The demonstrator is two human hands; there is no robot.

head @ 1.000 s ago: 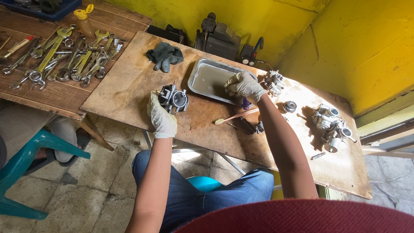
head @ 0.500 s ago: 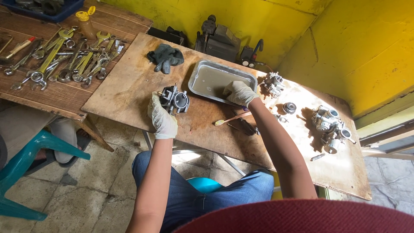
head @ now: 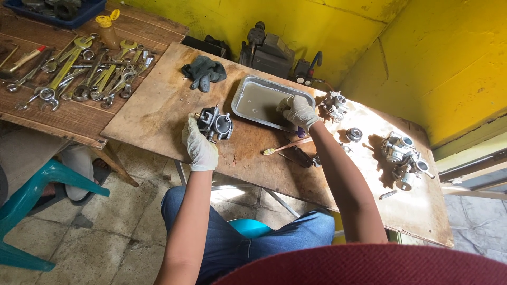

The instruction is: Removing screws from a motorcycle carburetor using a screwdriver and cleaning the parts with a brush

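Observation:
My left hand [head: 199, 146], in a pale glove, grips a dark grey carburetor [head: 217, 123] standing on the wooden board [head: 158, 113]. My right hand [head: 298, 111], also gloved, is closed at the right rim of a shallow metal tray [head: 252, 86] that holds murky liquid. A short purple end of a small tool [head: 300, 132] sticks out below that hand. A toothbrush [head: 288, 145] lies on the board just in front of the right hand, beside a dark tool [head: 302, 157].
More carburetor parts lie at the right [head: 334, 104] [head: 401, 153], with a round metal ring [head: 354, 134] between them. Dark gloves [head: 205, 71] lie behind the tray. Several wrenches [head: 79, 74] and a yellow-capped bottle [head: 108, 29] sit on the left table. A teal stool [head: 31, 211] stands lower left.
My right hand has moved left, from beside the carburetor parts to the tray's right rim. My left hand has stayed on the carburetor.

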